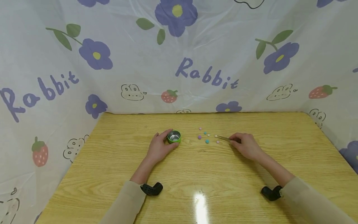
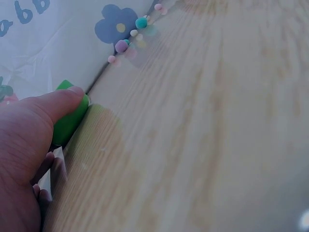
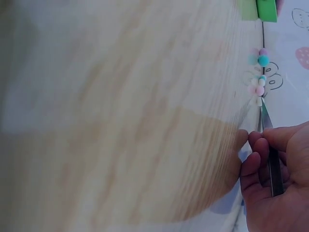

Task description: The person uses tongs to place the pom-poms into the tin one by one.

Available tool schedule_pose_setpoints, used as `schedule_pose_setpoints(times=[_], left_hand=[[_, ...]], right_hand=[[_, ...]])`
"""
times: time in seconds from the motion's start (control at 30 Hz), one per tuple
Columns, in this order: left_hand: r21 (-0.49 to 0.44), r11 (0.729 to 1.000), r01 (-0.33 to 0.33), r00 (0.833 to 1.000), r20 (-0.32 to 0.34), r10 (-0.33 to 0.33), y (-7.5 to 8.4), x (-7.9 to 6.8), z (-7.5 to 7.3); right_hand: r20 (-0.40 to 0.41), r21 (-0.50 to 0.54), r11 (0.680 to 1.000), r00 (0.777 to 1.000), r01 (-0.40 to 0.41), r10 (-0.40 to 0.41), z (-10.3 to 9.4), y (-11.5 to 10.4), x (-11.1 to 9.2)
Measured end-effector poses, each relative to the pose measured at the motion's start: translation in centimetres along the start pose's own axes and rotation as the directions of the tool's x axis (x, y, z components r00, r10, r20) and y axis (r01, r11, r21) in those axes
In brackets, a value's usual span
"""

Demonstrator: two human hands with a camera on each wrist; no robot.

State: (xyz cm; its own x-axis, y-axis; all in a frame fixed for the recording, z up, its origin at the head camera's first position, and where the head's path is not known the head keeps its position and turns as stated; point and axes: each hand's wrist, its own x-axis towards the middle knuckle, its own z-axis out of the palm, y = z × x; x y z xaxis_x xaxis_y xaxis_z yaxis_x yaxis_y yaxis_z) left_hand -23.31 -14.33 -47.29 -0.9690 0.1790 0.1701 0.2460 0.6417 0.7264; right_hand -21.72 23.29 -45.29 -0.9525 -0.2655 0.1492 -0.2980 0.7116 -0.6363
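Observation:
My left hand (image 1: pixel 160 147) holds a small green bowl (image 1: pixel 174 142) with a shiny metal inside, thumb and fingers on either side of it. The bowl stands upright on the table, its mouth up. In my right hand (image 1: pixel 247 147) is a pair of metal tweezers (image 1: pixel 223 138), pinched between thumb and fingers and pointing left. The tweezers' tips are right at a small white pom-pom (image 1: pixel 216 136). Between the hands lie several more pom-poms: purple (image 1: pixel 199 137), large blue (image 1: pixel 207 141), small blue (image 1: pixel 205 133), white (image 1: pixel 208 135) and pink (image 1: pixel 218 142). Another pink pom-pom (image 1: pixel 200 128) lies farthest back.
The wood-grain table (image 1: pixel 179 174) reaches back to a white printed curtain (image 1: pixel 156 62) with flowers and rabbits, which also hangs along both sides. A black device is worn at each wrist, by the cuffs of the beige sleeves (image 1: pixel 123 202).

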Motion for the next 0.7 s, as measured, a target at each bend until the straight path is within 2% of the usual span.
schedule_pose_setpoints(times=[0.7], left_hand=[[0.014,1.0,-0.007,1.0,-0.006,0.007,-0.04,-0.01,0.02]], right_hand=[[-0.015,-0.01,1.0,1.0,0.008,-0.008,0.02,-0.25,0.06]])
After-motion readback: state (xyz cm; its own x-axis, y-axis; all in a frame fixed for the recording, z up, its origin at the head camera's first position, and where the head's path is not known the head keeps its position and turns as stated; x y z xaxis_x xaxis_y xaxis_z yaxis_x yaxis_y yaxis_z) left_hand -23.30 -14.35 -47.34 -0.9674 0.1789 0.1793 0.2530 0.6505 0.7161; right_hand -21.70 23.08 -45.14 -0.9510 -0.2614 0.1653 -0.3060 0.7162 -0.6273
